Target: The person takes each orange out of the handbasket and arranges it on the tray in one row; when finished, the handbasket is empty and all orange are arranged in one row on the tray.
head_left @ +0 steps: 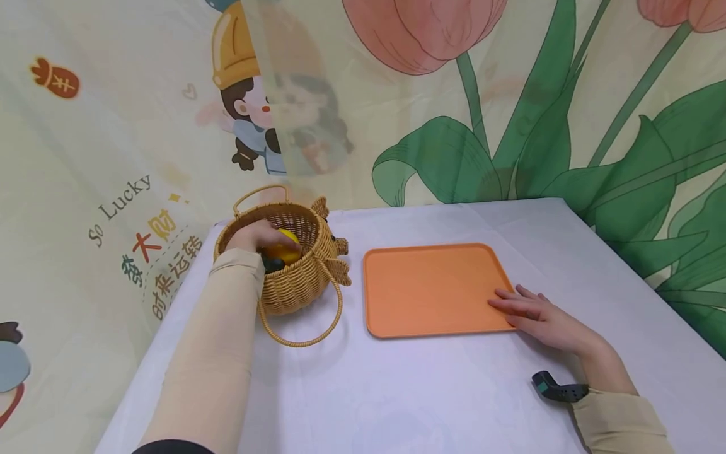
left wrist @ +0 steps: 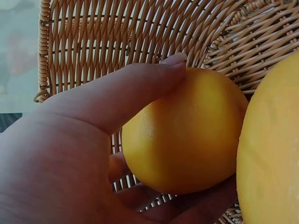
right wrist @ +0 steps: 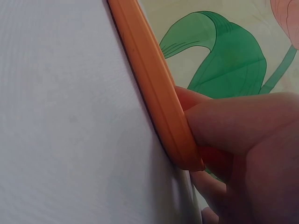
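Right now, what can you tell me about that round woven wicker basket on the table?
The round woven wicker basket is tan, with two loop handles, one folded down in front. It stands upright on the white-covered table, left of the flat orange tray, apart from it. Inside, the left hand grips a smooth yellow fruit; a second yellow one lies beside it.

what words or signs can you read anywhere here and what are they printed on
"So Lucky": on the backdrop cloth left of the wicker basket.
"大财": red and yellow characters, same cloth, below that.
"好运" and "来运转": my best reading of the green and orange lines beneath; partly hidden.
"羊": on the red carrot shape, upper left.
Nothing on the orange tray.
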`<state>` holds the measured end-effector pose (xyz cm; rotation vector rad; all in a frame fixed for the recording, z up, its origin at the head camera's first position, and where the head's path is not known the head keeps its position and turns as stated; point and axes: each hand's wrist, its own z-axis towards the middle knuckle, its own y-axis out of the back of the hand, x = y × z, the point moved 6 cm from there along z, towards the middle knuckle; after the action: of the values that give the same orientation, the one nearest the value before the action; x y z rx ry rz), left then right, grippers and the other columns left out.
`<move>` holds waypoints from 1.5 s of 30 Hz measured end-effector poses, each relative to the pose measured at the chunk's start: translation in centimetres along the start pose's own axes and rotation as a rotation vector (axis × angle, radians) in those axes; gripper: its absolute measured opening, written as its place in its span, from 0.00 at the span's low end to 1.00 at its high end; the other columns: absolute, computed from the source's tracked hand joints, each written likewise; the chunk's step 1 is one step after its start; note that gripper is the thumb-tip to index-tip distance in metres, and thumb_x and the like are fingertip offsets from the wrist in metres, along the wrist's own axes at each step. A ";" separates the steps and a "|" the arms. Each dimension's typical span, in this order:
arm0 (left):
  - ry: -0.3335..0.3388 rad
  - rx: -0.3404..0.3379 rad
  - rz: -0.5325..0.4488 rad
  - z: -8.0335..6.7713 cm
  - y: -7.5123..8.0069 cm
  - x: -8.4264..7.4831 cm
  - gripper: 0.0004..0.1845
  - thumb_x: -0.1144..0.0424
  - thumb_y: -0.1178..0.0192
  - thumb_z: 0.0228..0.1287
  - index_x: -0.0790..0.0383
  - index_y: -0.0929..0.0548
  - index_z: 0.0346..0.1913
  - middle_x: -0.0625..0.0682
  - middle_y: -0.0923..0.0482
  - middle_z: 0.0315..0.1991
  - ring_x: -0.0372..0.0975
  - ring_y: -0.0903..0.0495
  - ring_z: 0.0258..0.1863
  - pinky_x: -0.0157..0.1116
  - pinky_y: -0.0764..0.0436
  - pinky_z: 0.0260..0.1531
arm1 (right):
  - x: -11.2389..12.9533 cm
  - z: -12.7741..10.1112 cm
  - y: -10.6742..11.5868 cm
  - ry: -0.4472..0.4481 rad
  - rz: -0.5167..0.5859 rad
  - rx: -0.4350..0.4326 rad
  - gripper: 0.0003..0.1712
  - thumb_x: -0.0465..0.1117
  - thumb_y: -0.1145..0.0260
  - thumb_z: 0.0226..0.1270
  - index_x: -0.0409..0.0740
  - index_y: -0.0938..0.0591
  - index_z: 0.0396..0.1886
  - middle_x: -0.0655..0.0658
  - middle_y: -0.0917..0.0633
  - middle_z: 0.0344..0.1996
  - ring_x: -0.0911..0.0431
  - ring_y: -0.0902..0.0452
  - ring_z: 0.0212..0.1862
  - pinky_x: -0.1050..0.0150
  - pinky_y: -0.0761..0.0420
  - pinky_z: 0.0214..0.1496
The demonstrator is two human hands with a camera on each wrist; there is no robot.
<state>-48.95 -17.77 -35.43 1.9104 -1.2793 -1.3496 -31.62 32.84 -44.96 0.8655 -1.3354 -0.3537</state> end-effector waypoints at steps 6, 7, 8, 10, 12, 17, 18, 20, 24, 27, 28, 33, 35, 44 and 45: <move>-0.003 -0.012 -0.044 -0.2 0.1 -0.3 0.40 0.48 0.33 0.50 0.71 0.36 0.57 0.62 0.34 0.51 0.51 0.32 0.47 0.44 0.29 0.48 | 0.2 -0.3 0.0 -0.003 0.007 -0.007 0.21 0.45 0.42 0.68 0.57 0.24 0.60 0.43 0.35 0.66 0.39 0.63 0.70 0.38 0.71 0.63; -0.005 -0.014 -0.050 -0.3 0.1 -0.3 0.39 0.48 0.33 0.50 0.71 0.36 0.57 0.62 0.34 0.50 0.51 0.32 0.47 0.43 0.29 0.47 | 0.2 -0.4 0.0 -0.001 0.008 -0.007 0.21 0.45 0.42 0.68 0.57 0.24 0.60 0.43 0.35 0.66 0.39 0.63 0.70 0.38 0.71 0.63; -0.007 -0.016 -0.058 -0.3 0.1 -0.3 0.38 0.49 0.32 0.49 0.71 0.35 0.56 0.62 0.33 0.49 0.51 0.31 0.46 0.43 0.28 0.46 | 0.2 -0.4 0.0 0.002 0.011 -0.006 0.21 0.44 0.41 0.68 0.57 0.24 0.60 0.43 0.35 0.66 0.39 0.63 0.70 0.38 0.71 0.63; -0.012 -0.024 -0.071 -0.3 0.1 -0.2 0.36 0.51 0.31 0.48 0.70 0.33 0.53 0.61 0.33 0.47 0.50 0.30 0.44 0.42 0.27 0.44 | 0.1 -0.4 0.0 0.008 0.018 -0.007 0.21 0.44 0.41 0.67 0.56 0.24 0.60 0.43 0.35 0.66 0.39 0.63 0.70 0.38 0.71 0.63; -0.020 -0.035 -0.076 -0.3 0.1 -0.2 0.33 0.52 0.31 0.48 0.70 0.31 0.51 0.61 0.32 0.45 0.50 0.30 0.42 0.41 0.27 0.42 | 0.1 -0.4 0.0 0.013 0.020 -0.007 0.21 0.43 0.41 0.67 0.56 0.24 0.60 0.43 0.35 0.66 0.39 0.63 0.70 0.38 0.71 0.63; -0.024 -0.054 -0.076 -0.3 0.2 0.0 0.35 0.51 0.31 0.48 0.70 0.31 0.52 0.61 0.32 0.46 0.49 0.30 0.42 0.41 0.27 0.41 | 0.2 -0.4 -0.1 0.017 0.023 -0.004 0.20 0.44 0.41 0.67 0.56 0.24 0.59 0.43 0.35 0.66 0.39 0.62 0.70 0.38 0.70 0.63; -0.024 -0.055 -0.081 -0.3 0.2 0.0 0.36 0.51 0.31 0.48 0.70 0.32 0.54 0.61 0.32 0.47 0.50 0.30 0.42 0.41 0.27 0.41 | 0.2 -0.3 -0.1 0.018 0.024 -0.002 0.21 0.44 0.41 0.67 0.57 0.24 0.59 0.43 0.35 0.66 0.39 0.62 0.70 0.38 0.70 0.63; -0.029 -0.060 -0.093 -0.4 0.4 -0.1 0.38 0.51 0.31 0.48 0.70 0.34 0.56 0.61 0.33 0.48 0.50 0.30 0.42 0.41 0.27 0.41 | 0.2 -0.3 -0.1 0.019 0.024 0.000 0.20 0.44 0.41 0.67 0.57 0.24 0.59 0.44 0.35 0.66 0.39 0.63 0.70 0.37 0.70 0.63; -0.047 -0.055 -0.174 -1.0 0.9 -0.6 0.38 0.54 0.31 0.49 0.70 0.37 0.58 0.61 0.33 0.47 0.50 0.28 0.41 0.42 0.23 0.38 | 0.2 -0.1 -0.2 0.009 0.015 -0.001 0.21 0.45 0.41 0.67 0.58 0.24 0.59 0.45 0.35 0.66 0.40 0.63 0.70 0.38 0.70 0.64; -0.051 -0.028 -0.241 -1.5 1.2 -1.1 0.37 0.56 0.32 0.50 0.70 0.37 0.58 0.62 0.34 0.48 0.52 0.27 0.41 0.45 0.20 0.36 | 0.1 0.0 -0.2 -0.009 0.011 0.000 0.21 0.46 0.41 0.67 0.59 0.24 0.60 0.45 0.35 0.66 0.40 0.64 0.71 0.38 0.70 0.64; -0.055 -0.024 -0.252 -1.6 1.4 -1.2 0.37 0.56 0.31 0.51 0.70 0.37 0.58 0.62 0.34 0.48 0.52 0.27 0.41 0.45 0.20 0.35 | 0.2 0.0 -0.2 -0.013 0.011 0.000 0.21 0.46 0.41 0.67 0.59 0.24 0.60 0.45 0.36 0.66 0.40 0.64 0.71 0.38 0.70 0.64; -0.071 0.006 -0.270 -2.0 2.0 -1.5 0.39 0.55 0.31 0.50 0.70 0.38 0.60 0.63 0.35 0.50 0.52 0.26 0.41 0.46 0.20 0.34 | 0.2 -0.1 -0.1 -0.031 0.005 -0.006 0.21 0.46 0.41 0.67 0.58 0.23 0.59 0.45 0.36 0.66 0.39 0.63 0.70 0.38 0.70 0.64; -0.083 0.001 -0.262 -2.6 2.4 -1.7 0.40 0.55 0.31 0.51 0.70 0.39 0.61 0.63 0.35 0.51 0.52 0.24 0.39 0.46 0.20 0.34 | 0.2 -0.1 0.0 -0.031 -0.002 -0.013 0.21 0.46 0.40 0.66 0.58 0.23 0.59 0.44 0.35 0.66 0.39 0.63 0.70 0.38 0.69 0.64; -0.129 -0.063 -0.356 -5.3 4.1 -3.1 0.36 0.54 0.31 0.51 0.66 0.35 0.59 0.61 0.32 0.50 0.48 0.24 0.38 0.44 0.20 0.36 | 0.5 -0.3 -0.1 -0.025 -0.014 -0.029 0.21 0.46 0.40 0.66 0.56 0.23 0.59 0.42 0.36 0.66 0.37 0.62 0.70 0.37 0.68 0.63; -0.141 -0.073 -0.365 -5.5 4.3 -3.5 0.35 0.54 0.31 0.51 0.66 0.34 0.59 0.60 0.31 0.49 0.48 0.24 0.39 0.44 0.20 0.35 | 0.5 -0.4 -0.1 -0.022 -0.013 -0.028 0.21 0.46 0.40 0.66 0.56 0.23 0.59 0.42 0.36 0.66 0.37 0.62 0.69 0.37 0.68 0.63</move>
<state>-46.03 -17.41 -28.17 2.0995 -0.9549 -1.7123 -31.15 32.58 -44.67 0.8493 -1.3428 -0.3925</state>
